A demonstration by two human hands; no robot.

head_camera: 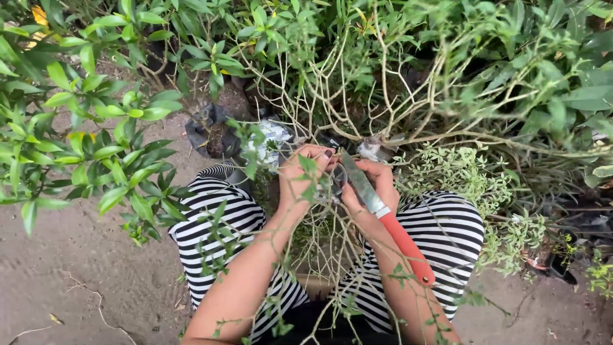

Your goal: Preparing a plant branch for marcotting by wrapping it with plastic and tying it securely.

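My left hand (305, 172) is closed on thin pale stems of a shrub (332, 96) just in front of my knees. My right hand (377, 188) meets it from the right, fingers curled around the same spot. A knife (383, 214) with a grey blade and red-orange handle lies along my right wrist and forearm, blade tip pointing up toward the stems. Leafy twigs cross both forearms. My legs in black-and-white striped trousers (217, 223) are folded on either side of the plant.
Black plastic nursery bags (211, 134) with soil stand behind the hands. A leafy green bush (83, 134) fills the left, dense foliage the top and right. Bare sandy ground (76, 275) lies at lower left. A small pale-leaved plant (460, 172) stands right of my hands.
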